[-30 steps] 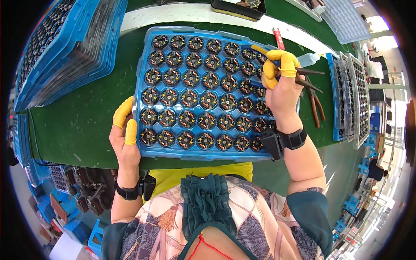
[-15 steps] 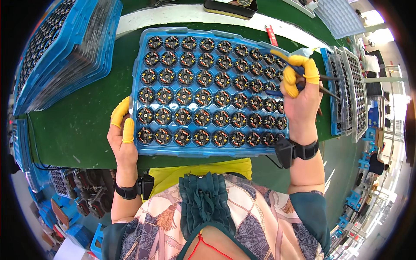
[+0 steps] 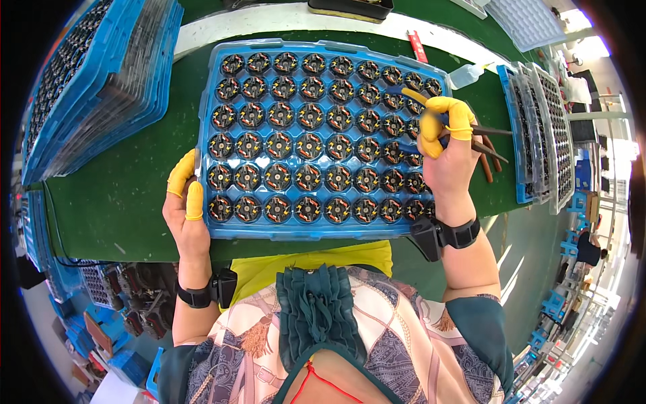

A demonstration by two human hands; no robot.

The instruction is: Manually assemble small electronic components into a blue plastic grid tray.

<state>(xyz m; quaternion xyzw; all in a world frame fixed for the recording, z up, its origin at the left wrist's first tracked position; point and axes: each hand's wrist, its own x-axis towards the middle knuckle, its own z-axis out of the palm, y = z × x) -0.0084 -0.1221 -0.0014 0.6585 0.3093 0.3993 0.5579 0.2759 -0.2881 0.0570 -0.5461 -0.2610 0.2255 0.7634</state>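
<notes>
A blue plastic tray [image 3: 269, 233] with rows of round black parts [image 3: 308, 146] lies in front of me; the parts carry small orange and yellow pieces. My left hand [image 3: 185, 212], with yellow finger cots on thumb and finger, grips the tray's left edge near the front corner. Over the tray's right side, my right hand [image 3: 449, 158], also in yellow cots, is closed around a plier-like hand tool with blue and yellow handles [image 3: 412, 94]. Its handles point left across the parts, while dark prongs show to the right of the hand. My fingers hide part of the tool.
Stacked blue trays [image 3: 114, 87] stand at the left; more upright trays [image 3: 545, 135] are at the right. Beyond the near tray lie a red tool [image 3: 417, 47], a clear bottle [image 3: 466, 75] and a black box [image 3: 350, 8]. Brown-orange handles [image 3: 486, 168] rest beside my right hand.
My right hand has moved left over the tray with the tool still in it, bringing the brown-orange handles and clear bottle more into sight. My left hand keeps its grip on the tray edge.
</notes>
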